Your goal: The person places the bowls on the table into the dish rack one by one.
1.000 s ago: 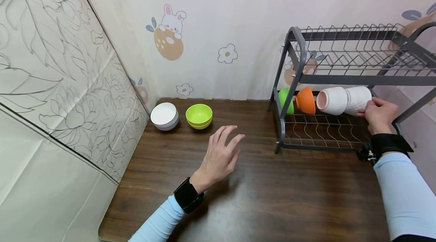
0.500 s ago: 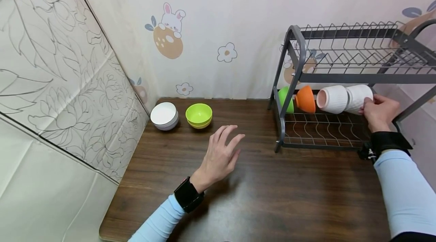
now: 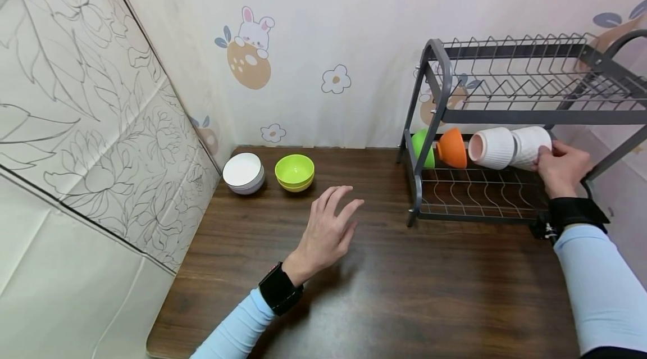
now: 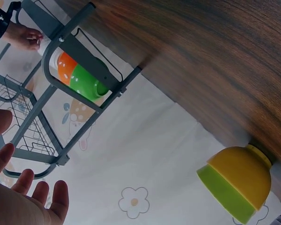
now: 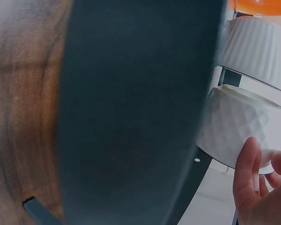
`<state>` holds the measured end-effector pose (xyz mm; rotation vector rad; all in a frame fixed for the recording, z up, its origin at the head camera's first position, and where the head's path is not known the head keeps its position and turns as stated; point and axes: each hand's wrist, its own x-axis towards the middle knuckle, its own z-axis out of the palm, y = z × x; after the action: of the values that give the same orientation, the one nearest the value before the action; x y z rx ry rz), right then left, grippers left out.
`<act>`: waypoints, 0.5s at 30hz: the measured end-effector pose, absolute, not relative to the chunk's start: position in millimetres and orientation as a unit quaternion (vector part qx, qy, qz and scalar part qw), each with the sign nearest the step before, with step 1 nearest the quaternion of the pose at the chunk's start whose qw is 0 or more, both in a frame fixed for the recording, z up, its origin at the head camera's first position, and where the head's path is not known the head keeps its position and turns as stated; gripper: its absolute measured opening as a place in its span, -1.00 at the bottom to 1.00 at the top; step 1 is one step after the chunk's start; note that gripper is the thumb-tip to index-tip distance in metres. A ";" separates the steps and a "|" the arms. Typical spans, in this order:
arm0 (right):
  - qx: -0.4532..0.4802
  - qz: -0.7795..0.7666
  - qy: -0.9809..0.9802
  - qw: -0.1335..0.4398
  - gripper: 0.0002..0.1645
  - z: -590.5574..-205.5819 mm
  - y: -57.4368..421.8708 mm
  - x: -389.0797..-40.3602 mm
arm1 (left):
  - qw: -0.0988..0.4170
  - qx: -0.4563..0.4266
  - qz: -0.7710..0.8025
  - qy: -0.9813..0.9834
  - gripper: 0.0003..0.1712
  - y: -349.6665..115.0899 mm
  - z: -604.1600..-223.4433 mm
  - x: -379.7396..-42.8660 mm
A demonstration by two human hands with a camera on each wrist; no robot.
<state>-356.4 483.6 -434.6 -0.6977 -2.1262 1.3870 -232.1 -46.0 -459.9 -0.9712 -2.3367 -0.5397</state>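
In the head view, my right hand point(image 3: 563, 171) pinches the base end of a white cup point(image 3: 529, 146) lying on its side on the rack's lower tier. The right wrist view shows this cup's diamond-patterned wall point(image 5: 236, 124), with my fingers point(image 5: 248, 176) at its foot. Left of it lies a ribbed white cup point(image 3: 492, 148) with a pink inside. Further left, an orange bowl point(image 3: 453, 148) and a green bowl point(image 3: 423, 148) stand on edge. Over the table, my left hand point(image 3: 323, 232) holds nothing, its fingers spread and slightly bent.
The grey two-tier dish rack point(image 3: 525, 117) stands on the brown wooden table point(image 3: 404, 286) at the right, by the back wall. At the back left are stacked white bowls point(image 3: 244, 171) and a green bowl point(image 3: 295, 169) nested in a yellow one point(image 3: 295, 186).
My right thumb and fingers have shifted slightly at the end of the white cup. The left hand, the bowls and the rack stay where they were.
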 end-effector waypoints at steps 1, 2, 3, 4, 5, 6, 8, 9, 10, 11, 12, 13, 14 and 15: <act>-0.256 0.506 -0.783 0.255 -0.43 -434.9 484.3 -355.8 | 0.274 -0.362 -0.201 -0.868 -0.46 -46.0 -459.8 -232.3; -0.258 0.493 -0.789 0.262 -0.45 -435.5 484.7 -355.4 | 0.274 -0.362 -0.202 -0.868 -0.46 -45.9 -459.8 -232.5; -0.261 0.475 -0.796 0.269 -0.46 -436.3 484.8 -355.2 | 0.274 -0.362 -0.202 -0.868 -0.46 -45.8 -459.8 -232.7; -0.261 0.456 -0.803 0.283 -0.47 -437.7 484.3 -355.4 | 0.275 -0.362 -0.203 -0.867 -0.46 -45.7 -459.7 -232.8; -0.257 0.434 -0.809 0.301 -0.49 -439.1 483.3 -355.8 | 0.276 -0.362 -0.203 -0.867 -0.46 -45.6 -459.6 -232.8; -0.252 0.410 -0.815 0.321 -0.51 -440.7 481.7 -355.8 | 0.276 -0.362 -0.204 -0.867 -0.46 -45.5 -459.5 -232.8; -0.235 0.365 -0.822 0.368 -0.55 -444.2 477.0 -355.7 | 0.278 -0.362 -0.203 -0.866 -0.46 -45.3 -459.3 -232.5; -0.216 0.352 -0.821 0.394 -0.57 -445.7 474.4 -355.3 | 0.279 -0.362 -0.203 -0.866 -0.47 -45.3 -459.1 -232.3; -0.190 0.342 -0.819 0.420 -0.60 -447.0 471.4 -354.4 | 0.278 -0.362 -0.203 -0.866 -0.47 -45.3 -459.1 -232.0; -0.166 0.336 -0.816 0.441 -0.63 -447.7 468.1 -352.7 | 0.278 -0.362 -0.203 -0.866 -0.47 -45.2 -459.1 -231.7; -0.149 0.331 -0.814 0.453 -0.63 -448.1 463.5 -350.0 | 0.278 -0.362 -0.203 -0.866 -0.47 -45.2 -459.1 -231.5; -0.127 0.326 -0.813 0.466 -0.64 -448.2 458.4 -346.9 | 0.279 -0.362 -0.202 -0.866 -0.48 -45.1 -459.2 -231.4; -0.104 0.323 -0.811 0.477 -0.65 -448.2 452.5 -343.3 | 0.279 -0.362 -0.203 -0.866 -0.48 -45.0 -459.4 -231.2; -0.083 0.318 -0.812 0.483 -0.65 -447.9 445.4 -338.9 | 0.279 -0.362 -0.202 -0.866 -0.48 -45.0 -459.6 -231.1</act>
<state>-338.9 445.4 -447.9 -0.2025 -1.9775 0.7737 -231.1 -45.0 -459.6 -0.9707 -2.3239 -0.5426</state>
